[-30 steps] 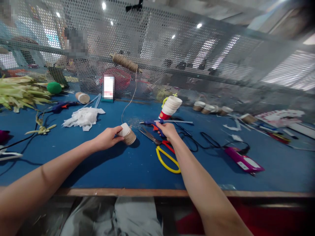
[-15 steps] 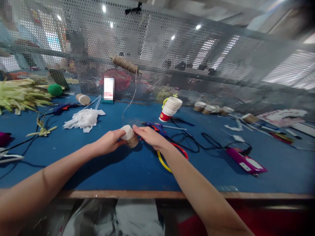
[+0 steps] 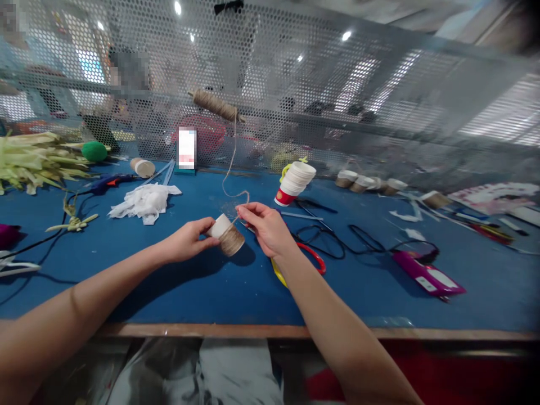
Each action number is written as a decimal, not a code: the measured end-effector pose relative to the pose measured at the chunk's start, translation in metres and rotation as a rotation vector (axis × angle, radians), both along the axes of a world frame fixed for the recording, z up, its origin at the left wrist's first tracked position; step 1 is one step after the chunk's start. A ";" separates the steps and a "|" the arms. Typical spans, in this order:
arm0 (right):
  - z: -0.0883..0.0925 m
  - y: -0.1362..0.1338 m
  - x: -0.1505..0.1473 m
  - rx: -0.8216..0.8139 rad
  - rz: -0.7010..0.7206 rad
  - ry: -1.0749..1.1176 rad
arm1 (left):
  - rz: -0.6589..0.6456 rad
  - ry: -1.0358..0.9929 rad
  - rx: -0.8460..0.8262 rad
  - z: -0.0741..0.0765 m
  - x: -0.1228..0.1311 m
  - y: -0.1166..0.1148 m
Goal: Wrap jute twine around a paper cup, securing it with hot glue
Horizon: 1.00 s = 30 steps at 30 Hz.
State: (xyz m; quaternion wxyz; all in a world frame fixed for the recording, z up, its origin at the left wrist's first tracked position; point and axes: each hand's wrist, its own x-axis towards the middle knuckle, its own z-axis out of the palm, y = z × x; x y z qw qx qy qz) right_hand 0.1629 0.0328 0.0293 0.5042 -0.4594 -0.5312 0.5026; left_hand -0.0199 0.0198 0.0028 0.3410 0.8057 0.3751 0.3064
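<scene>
Tilted above the blue table, a small paper cup (image 3: 231,241) is partly wrapped in brown twine; its upper part is bare white. My left hand (image 3: 194,241) grips the cup by its white end, thumb and fingers on either side. Just right of the cup, my right hand (image 3: 266,228) pinches the twine (image 3: 228,175) between thumb and fingertips. That strand hangs from a twine spool (image 3: 216,106) mounted on the mesh panel and runs down to the cup. Behind my right hand lie the red and yellow handles (image 3: 313,256) of a tool, partly hidden by my wrist.
A stack of paper cups (image 3: 294,183) stands beyond my right hand. Several twine-wrapped cups (image 3: 358,183) sit along the mesh panel. Crumpled white cloth (image 3: 145,203), a glue gun (image 3: 110,183) and pale husks (image 3: 37,163) lie left. A purple power strip (image 3: 428,274) with black cable is right.
My right hand has moved slightly right, away from the cup, drawing the twine with it. The cup has turned, showing more of its wrapped side. My left hand keeps its hold.
</scene>
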 end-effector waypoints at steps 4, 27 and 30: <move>0.002 -0.007 0.001 0.041 -0.043 -0.008 | -0.040 -0.123 -0.138 0.000 0.001 0.000; -0.006 -0.006 0.001 0.025 -0.065 -0.060 | -0.073 -0.099 -0.051 0.004 -0.002 -0.004; -0.007 -0.006 0.001 0.028 -0.058 -0.038 | -0.072 -0.091 -0.027 0.004 -0.002 -0.004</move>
